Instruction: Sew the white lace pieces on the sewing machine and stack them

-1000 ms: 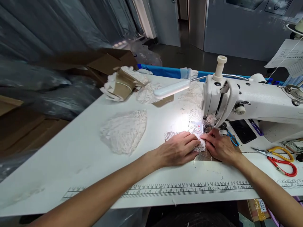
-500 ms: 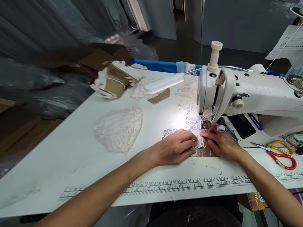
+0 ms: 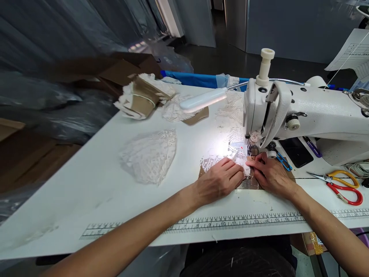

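Note:
White lace fabric (image 3: 212, 161) lies under the presser foot (image 3: 253, 151) of a white sewing machine (image 3: 319, 109), lit by a bright spot. My left hand (image 3: 220, 177) is closed with curled fingers on the lace, just left of the foot. On the other side, my right hand (image 3: 271, 174) pinches the fabric edge right in front of the foot, thumb and forefinger close together. The fingertips of both hands partly hide the cloth. Brown card-like material shows beneath the lace and the hands.
A loose lace piece (image 3: 150, 156) lies on the white table at left. Behind it are a tied lace bundle (image 3: 144, 98) and a lamp (image 3: 203, 100). To the right are red-and-yellow scissors (image 3: 343, 185), blue snips (image 3: 284, 159) and a phone (image 3: 296, 152). A printed ruler (image 3: 213, 223) runs along the front.
My left fingers have curled in more on the lace, and more brown material shows at its left. My right hand stays almost in place. The whole view has shifted slightly.

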Tool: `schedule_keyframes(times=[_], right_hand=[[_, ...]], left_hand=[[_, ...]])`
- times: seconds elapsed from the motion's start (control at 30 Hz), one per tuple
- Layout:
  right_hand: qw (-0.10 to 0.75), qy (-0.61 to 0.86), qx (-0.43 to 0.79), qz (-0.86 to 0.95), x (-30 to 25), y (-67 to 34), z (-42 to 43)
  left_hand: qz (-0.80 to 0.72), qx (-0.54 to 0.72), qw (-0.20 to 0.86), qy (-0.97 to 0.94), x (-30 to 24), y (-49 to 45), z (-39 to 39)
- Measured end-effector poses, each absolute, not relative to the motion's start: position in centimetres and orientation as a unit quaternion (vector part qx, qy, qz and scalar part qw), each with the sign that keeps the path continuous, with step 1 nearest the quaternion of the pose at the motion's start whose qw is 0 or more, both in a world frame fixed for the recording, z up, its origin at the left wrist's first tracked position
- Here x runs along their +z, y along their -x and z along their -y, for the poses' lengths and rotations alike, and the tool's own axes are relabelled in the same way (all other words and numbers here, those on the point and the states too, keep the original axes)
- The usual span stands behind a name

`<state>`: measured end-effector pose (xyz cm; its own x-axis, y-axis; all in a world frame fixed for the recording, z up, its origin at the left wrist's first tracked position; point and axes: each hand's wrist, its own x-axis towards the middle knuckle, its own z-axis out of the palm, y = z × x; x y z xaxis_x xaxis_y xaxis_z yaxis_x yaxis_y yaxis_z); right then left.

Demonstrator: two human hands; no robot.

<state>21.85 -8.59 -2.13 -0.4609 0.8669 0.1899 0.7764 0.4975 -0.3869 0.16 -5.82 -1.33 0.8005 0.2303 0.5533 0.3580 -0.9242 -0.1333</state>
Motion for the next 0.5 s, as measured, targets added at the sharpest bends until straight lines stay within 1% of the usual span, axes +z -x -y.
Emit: schedule_keyframes(times=[0.13,0.2,0.3,0.5], right_hand=[[0.247,0.465,0.19,0.829,-1.6,-22.2,8.5],[0.275,0.473,0.232,0.804,-1.2,-22.3,8.5],[0.276,0.504,0.256,0.777,-0.5,-22.4,8.4],[0.273,0.521,0.246,0.771,-0.3,-22.6,8.5]], left_hand=[[0.173,-0.286,0.069,0.94,-1.2,0.0,5.6],[0.179,-0.303,0.065,0.934,-1.1,-0.1,5.6],[0.181,-0.325,0.077,0.925,-1.0,-0.1,5.5],[0.166,-0.315,0.073,0.932,-1.0,0.0,5.5]])
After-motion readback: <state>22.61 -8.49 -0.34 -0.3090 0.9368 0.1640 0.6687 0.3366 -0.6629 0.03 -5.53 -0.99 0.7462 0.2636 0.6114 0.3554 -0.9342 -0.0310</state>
